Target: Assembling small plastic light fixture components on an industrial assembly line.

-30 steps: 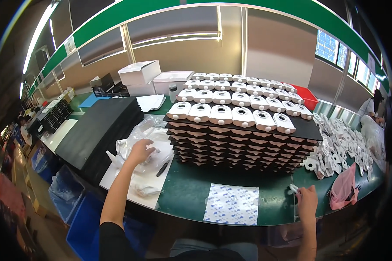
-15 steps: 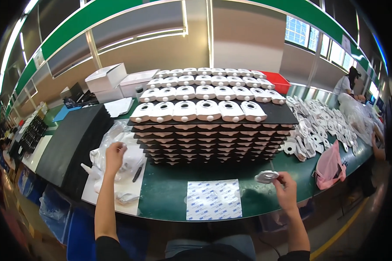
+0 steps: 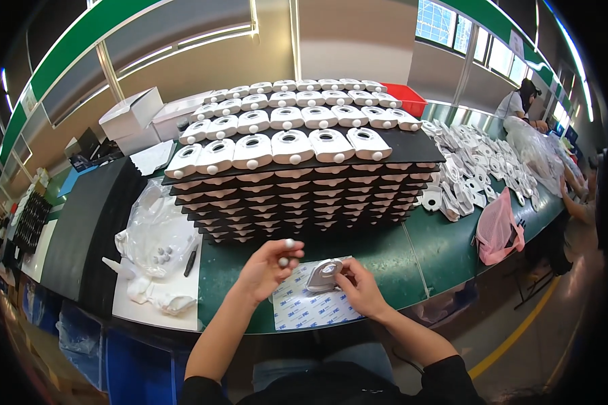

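Note:
Between the fingertips of my left hand [image 3: 265,271] are two small white balls [image 3: 290,243], one above the other. My right hand [image 3: 362,291] pinches the right edge of a white plastic housing [image 3: 323,277] with a round opening, its shiny grey side partly turned up. The housing is just above a white sheet with blue print [image 3: 304,316] on the green table. Both hands are close together, with a small gap between the balls and the housing. Beyond them rises a stack of black boards [image 3: 304,196] layered with white housings, the top one carrying rows of them [image 3: 292,145].
A heap of loose housings [image 3: 476,165] lies to the right, near a pink mesh bag [image 3: 496,233]. To the left are a clear plastic bag [image 3: 152,229], a black pen [image 3: 190,262] and piled black boards [image 3: 91,229]. A co-worker [image 3: 520,101] sits at the far right.
My left hand has come from the plastic bag to the middle, now showing white balls. My right hand has brought the housing leftward over the printed sheet. The view has shifted right.

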`<state>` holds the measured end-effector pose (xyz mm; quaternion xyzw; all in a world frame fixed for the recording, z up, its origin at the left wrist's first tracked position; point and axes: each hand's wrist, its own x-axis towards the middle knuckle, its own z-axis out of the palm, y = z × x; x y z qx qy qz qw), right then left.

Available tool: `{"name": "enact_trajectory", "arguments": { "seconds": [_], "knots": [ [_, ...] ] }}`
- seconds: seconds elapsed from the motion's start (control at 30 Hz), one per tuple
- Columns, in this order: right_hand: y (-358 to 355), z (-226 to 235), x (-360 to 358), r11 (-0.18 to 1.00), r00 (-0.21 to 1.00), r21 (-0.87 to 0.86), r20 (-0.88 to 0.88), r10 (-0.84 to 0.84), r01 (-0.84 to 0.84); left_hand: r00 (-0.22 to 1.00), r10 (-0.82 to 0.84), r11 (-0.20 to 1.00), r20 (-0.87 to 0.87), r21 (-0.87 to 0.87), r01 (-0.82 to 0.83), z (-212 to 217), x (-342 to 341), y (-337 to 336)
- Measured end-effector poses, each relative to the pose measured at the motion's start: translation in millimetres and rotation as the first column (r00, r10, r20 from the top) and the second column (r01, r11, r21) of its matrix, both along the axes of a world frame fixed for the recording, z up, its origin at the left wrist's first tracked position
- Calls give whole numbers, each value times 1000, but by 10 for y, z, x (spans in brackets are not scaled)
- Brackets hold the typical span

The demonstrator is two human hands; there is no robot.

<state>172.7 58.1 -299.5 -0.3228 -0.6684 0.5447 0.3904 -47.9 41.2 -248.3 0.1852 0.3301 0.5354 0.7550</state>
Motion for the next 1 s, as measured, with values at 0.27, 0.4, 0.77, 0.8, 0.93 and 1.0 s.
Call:
{"name": "enact_trajectory", "arguments": {
  "seconds": [0.27, 0.4, 0.77, 0.8, 0.93, 1.0],
  "knots": [
    [-10, -42, -22, 978, 987, 200, 132, -88, 60, 974, -9, 991, -228, 129, 40, -152, 177, 286],
    [-18, -68, -11, 985, 993, 140, 47, -112, 105, 991, 0, 998, -132, 57, 8, -172, 155, 279],
    [-79, 95, -64, 885, 970, 465, 216, -113, 0, 991, 38, 975, -126, 220, -10, -229, 198, 195],
    [-77, 85, -54, 917, 975, 399, 203, -90, 2, 988, 69, 975, -137, 217, -38, -258, 204, 200],
    [59, -33, 41, 983, 971, -167, -236, 34, -75, 978, 36, 974, -206, 225, 12, -269, 221, 187],
    [119, -46, 33, 950, 896, -306, -435, -85, -59, 965, 40, 969, -258, 246, 26, -200, 286, 163]
  ]
}}
